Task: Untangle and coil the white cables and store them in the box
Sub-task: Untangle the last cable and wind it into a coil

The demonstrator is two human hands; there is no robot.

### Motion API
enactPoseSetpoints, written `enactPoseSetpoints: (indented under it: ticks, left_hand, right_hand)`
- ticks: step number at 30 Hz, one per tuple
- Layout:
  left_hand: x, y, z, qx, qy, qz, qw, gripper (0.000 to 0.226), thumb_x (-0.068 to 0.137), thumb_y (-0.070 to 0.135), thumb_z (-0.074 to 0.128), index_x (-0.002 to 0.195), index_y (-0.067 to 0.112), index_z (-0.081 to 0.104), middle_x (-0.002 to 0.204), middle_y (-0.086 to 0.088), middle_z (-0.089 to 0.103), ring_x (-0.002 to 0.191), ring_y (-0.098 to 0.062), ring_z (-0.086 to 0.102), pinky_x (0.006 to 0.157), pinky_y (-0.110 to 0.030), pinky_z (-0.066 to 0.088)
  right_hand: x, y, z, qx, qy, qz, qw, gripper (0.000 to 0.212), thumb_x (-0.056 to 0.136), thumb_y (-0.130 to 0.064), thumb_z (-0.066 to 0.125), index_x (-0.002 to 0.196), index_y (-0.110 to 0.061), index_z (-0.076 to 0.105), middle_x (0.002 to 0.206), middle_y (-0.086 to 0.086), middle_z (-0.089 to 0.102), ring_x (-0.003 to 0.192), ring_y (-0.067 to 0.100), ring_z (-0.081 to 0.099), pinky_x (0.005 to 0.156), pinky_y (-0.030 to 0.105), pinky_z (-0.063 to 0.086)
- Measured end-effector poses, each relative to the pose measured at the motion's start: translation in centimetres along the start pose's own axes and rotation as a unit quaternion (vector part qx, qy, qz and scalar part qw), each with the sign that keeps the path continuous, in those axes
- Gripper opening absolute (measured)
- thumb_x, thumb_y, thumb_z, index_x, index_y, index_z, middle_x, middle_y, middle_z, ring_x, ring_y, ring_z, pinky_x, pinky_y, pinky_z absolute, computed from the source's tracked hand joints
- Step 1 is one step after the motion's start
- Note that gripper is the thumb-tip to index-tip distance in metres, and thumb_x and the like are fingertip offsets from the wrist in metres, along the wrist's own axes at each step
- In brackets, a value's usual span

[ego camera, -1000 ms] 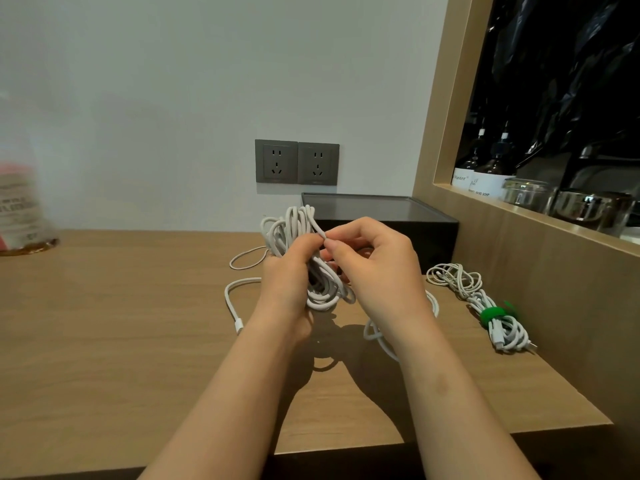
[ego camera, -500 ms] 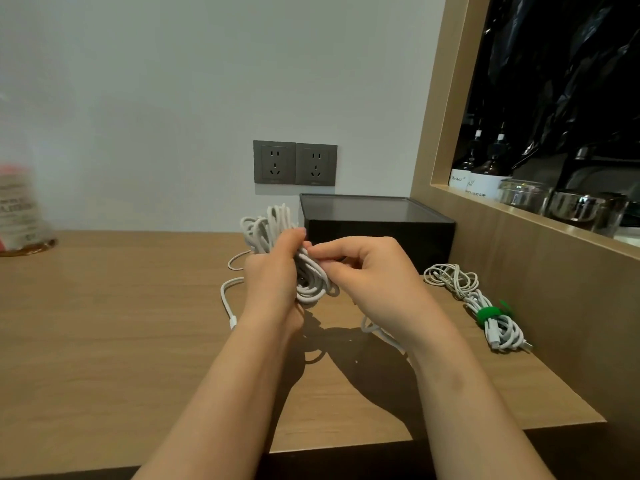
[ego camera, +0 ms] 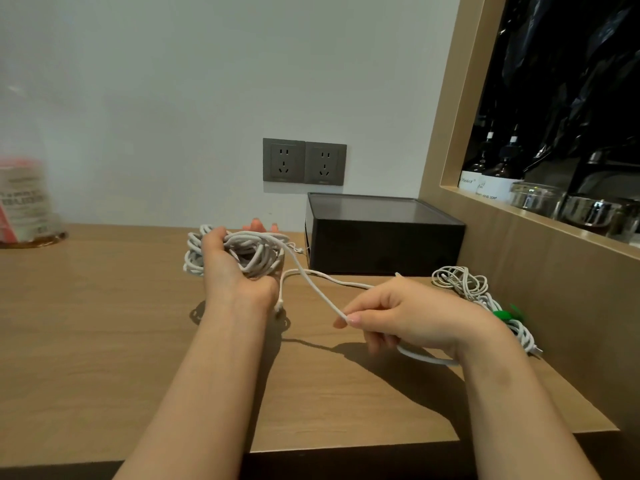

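Note:
My left hand holds a tangled bundle of white cable above the wooden desk, its fingers curled round the loops. One strand runs from the bundle down to my right hand, which pinches it between thumb and forefinger. A plug end dangles below the left hand. The black box stands behind, against the wall. A second white cable, bound with a green tie, lies on the desk to the right.
The wooden desk ends at a front edge near me. A wooden side panel with a shelf of bottles and glass jars rises on the right. Two grey wall sockets sit above the box. A blurred container stands at far left.
My right hand has pulled away from the bundle, down and to the right, drawing out a strand. The left hand with the bundle has shifted slightly left and lower.

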State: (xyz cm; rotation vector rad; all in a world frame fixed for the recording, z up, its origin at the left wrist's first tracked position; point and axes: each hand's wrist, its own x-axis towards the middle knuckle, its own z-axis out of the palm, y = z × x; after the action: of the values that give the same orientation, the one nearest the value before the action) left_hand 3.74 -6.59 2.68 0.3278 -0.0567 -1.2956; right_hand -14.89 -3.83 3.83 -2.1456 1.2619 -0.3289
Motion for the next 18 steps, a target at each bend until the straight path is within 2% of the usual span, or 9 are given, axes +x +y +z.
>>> enactPoseSetpoints:
  ticks: [2,4,7,10,12,15,18]
  left_hand:
    - [-0.8,-0.3,0.4,-0.044,-0.039,-0.043,0.997,0.026,0.089,0.03,0.057,0.082,0.005,0.056,0.057,-0.008,0.064,0.046,-0.02,0.064,0.058,-0.033,0.059]
    - [-1.3,-0.5,0.5,-0.063,-0.1,-0.103,0.988,0.025,0.085,0.028,0.058,0.076,0.005,0.055,0.057,-0.007,0.061,0.044,-0.017,0.06,0.048,-0.025,0.056]
    - [-1.5,-0.8,0.4,-0.036,-0.2,-0.178,0.963,0.021,0.071,0.022,0.063,0.078,0.005,0.054,0.06,-0.005,0.059,0.046,-0.014,0.059,0.047,-0.021,0.053]
    - [-1.4,-0.5,0.0,-0.008,-0.288,-0.237,0.928,0.037,0.056,0.008,0.077,0.087,0.001,0.058,0.066,-0.007,0.063,0.052,-0.018,0.062,0.055,-0.03,0.057]
    - [-1.3,-0.2,-0.3,0.043,-0.33,-0.259,0.907,0.041,0.051,0.007,0.083,0.086,0.001,0.062,0.068,-0.007,0.065,0.057,-0.019,0.065,0.066,-0.036,0.059]
    - [-1.3,0.1,-0.3,0.162,-0.347,-0.242,0.892,0.044,0.045,0.017,0.087,0.082,0.007,0.066,0.067,-0.003,0.067,0.067,-0.018,0.068,0.083,-0.037,0.056]
    - [-1.8,0.1,-0.2,0.286,-0.317,-0.206,0.88,0.047,0.038,0.019,0.087,0.079,0.007,0.069,0.067,-0.006,0.069,0.072,-0.02,0.069,0.087,-0.041,0.053]
  right_hand:
    - [0.5,0.3,0.3,-0.009,0.047,0.024,0.999,0.018,0.093,-0.033,0.054,0.087,-0.028,0.07,0.066,-0.006,0.06,0.065,0.005,0.054,0.062,0.019,0.045]
    - [1.1,0.4,0.6,0.002,0.118,0.047,0.992,0.025,0.089,-0.04,0.057,0.077,-0.022,0.068,0.068,-0.002,0.061,0.068,0.009,0.055,0.062,0.022,0.045]
    - [1.6,0.5,0.8,-0.002,0.211,0.069,0.975,0.036,0.084,-0.048,0.059,0.071,-0.015,0.062,0.069,0.005,0.06,0.068,0.014,0.056,0.065,0.03,0.048]
    - [1.5,0.7,0.6,-0.019,0.269,0.08,0.96,0.043,0.08,-0.055,0.061,0.064,-0.015,0.054,0.061,0.004,0.052,0.065,0.018,0.053,0.067,0.038,0.049]
    - [1.2,0.9,0.4,-0.04,0.305,0.072,0.949,0.045,0.078,-0.058,0.06,0.063,-0.016,0.052,0.059,0.001,0.051,0.063,0.016,0.053,0.065,0.037,0.048]
    - [1.0,0.8,-0.1,-0.041,0.346,0.037,0.937,0.042,0.078,-0.055,0.061,0.063,-0.018,0.051,0.059,-0.001,0.052,0.061,0.014,0.052,0.062,0.034,0.047]
    - [0.9,0.6,-0.4,-0.014,0.389,-0.001,0.921,0.038,0.081,-0.049,0.063,0.064,-0.017,0.052,0.06,-0.002,0.052,0.061,0.013,0.05,0.061,0.033,0.045]
